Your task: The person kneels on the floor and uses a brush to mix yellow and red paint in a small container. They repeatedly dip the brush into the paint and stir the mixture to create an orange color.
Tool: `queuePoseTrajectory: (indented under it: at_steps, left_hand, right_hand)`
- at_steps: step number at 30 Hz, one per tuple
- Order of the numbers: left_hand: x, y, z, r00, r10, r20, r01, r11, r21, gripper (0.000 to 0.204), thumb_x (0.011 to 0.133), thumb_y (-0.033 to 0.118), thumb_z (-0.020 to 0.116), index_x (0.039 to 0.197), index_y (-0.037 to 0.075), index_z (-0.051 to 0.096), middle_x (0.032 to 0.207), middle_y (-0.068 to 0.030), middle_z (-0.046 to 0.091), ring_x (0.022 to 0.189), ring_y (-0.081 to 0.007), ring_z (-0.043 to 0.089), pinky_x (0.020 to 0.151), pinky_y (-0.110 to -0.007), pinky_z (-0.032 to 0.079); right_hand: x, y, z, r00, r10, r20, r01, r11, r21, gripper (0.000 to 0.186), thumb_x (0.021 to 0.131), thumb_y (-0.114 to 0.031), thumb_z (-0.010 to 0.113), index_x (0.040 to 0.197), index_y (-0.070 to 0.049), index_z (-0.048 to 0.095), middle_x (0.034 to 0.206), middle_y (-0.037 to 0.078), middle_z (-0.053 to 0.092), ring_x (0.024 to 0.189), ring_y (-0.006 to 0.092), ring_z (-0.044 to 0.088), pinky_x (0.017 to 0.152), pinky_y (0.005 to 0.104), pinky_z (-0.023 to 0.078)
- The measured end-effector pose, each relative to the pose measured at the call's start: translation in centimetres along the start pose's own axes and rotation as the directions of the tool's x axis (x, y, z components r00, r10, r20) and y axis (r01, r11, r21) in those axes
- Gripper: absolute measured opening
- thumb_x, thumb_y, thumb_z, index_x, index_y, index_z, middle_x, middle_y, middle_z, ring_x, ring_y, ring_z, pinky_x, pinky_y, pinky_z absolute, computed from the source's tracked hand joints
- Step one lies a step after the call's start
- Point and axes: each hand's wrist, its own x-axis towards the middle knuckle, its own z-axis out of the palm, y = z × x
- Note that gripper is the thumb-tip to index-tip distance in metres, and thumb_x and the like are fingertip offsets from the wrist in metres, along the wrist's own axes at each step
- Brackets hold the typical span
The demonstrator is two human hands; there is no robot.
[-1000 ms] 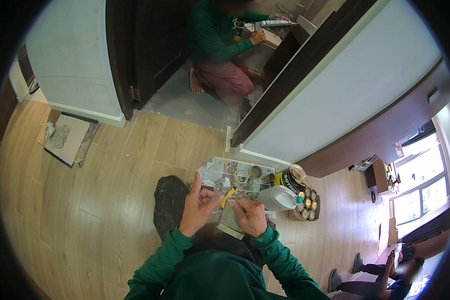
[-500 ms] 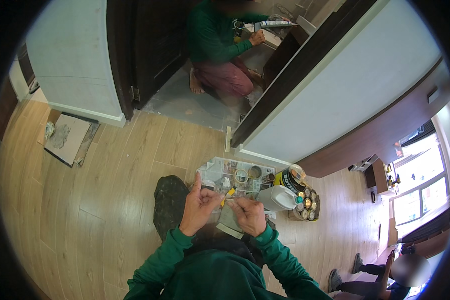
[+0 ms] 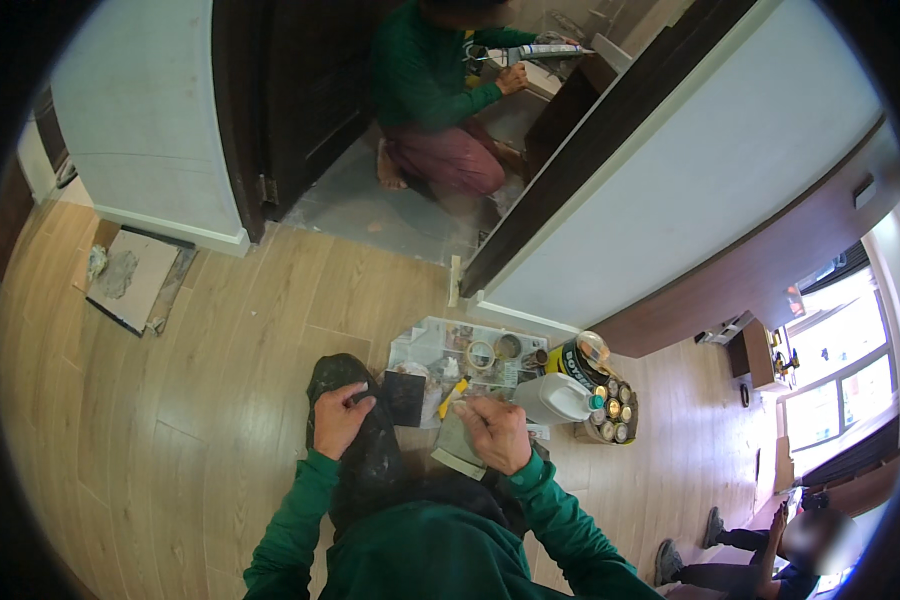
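My left hand (image 3: 339, 423) is over my left knee in dark trousers (image 3: 342, 475). Its thumb and forefinger point right with a small gap between them and nothing visible there. In front of my lap, my right hand (image 3: 498, 436) has its fingers pinched together, and whatever they grip is too small to make out. Below those fingers lies a grey-green flat piece (image 3: 455, 445) with a pale lower edge. A yellow utility knife (image 3: 455, 396) lies just beyond it, beside a dark square sheet (image 3: 403, 399).
Newspaper (image 3: 425, 345) carries a tape roll (image 3: 480, 354). To its right stand a white jug (image 3: 555, 398), a black-and-yellow bucket (image 3: 573, 362) and a box of several cans (image 3: 607, 430). A co-worker (image 3: 440, 110) kneels beyond the doorway with a caulking gun (image 3: 542, 50). Another person (image 3: 770, 550) sits right.
My left hand has drawn back leftward from near my right hand to above my knee, uncovering the dark square sheet. My right hand stays almost in place.
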Motion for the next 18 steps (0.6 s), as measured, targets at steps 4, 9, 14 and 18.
queuePoseTrajectory:
  at_steps: [4,9,14,18]
  left_hand:
    - [-0.3,-2.9,-0.2,0.992,-0.125,0.020,0.126,0.971,-0.203,0.029,0.084,0.013,0.080,0.107,-0.004,0.077,0.067,-0.0023,0.063,0.053,-0.0104,0.052,0.055,-0.029,0.046]
    - [-0.7,-4.0,-0.4,0.842,-0.483,0.242,0.539,0.767,-0.346,0.027,0.087,0.012,0.080,0.110,0.000,0.077,0.063,0.0023,0.056,0.047,-0.0061,0.043,0.042,-0.025,0.032]
    - [-0.4,-6.5,0.8,0.888,-0.401,0.224,0.446,0.871,-0.208,0.034,0.087,0.016,0.080,0.116,-0.001,0.075,0.066,0.0006,0.060,0.048,-0.0073,0.045,0.043,-0.027,0.035]
    - [-0.6,-8.2,1.3,0.945,-0.287,0.157,0.296,0.954,-0.039,0.040,0.085,0.021,0.080,0.118,-0.001,0.075,0.082,-0.0098,0.075,0.059,-0.0148,0.062,0.058,-0.031,0.051]
  right_hand:
    - [0.0,-0.1,0.4,1.000,0.014,-0.001,-0.014,0.999,0.030,0.019,0.095,-0.017,0.070,0.086,-0.001,0.067,0.068,0.020,0.059,0.060,0.0379,0.058,0.058,0.0404,0.047]
    - [0.1,0.1,0.5,0.999,0.026,0.030,-0.026,1.000,0.001,0.018,0.095,-0.017,0.070,0.087,-0.001,0.069,0.069,0.019,0.061,0.060,0.0357,0.060,0.058,0.0397,0.048]
    - [0.1,0.3,0.5,0.999,0.033,0.031,-0.034,0.999,0.019,0.017,0.096,-0.018,0.070,0.093,-0.002,0.071,0.070,0.020,0.063,0.063,0.0375,0.063,0.059,0.0409,0.049]
    - [0.1,0.4,0.5,0.998,0.039,0.038,-0.039,0.999,-0.002,0.016,0.095,-0.017,0.070,0.093,-0.001,0.071,0.071,0.019,0.064,0.063,0.0364,0.063,0.060,0.0391,0.050]
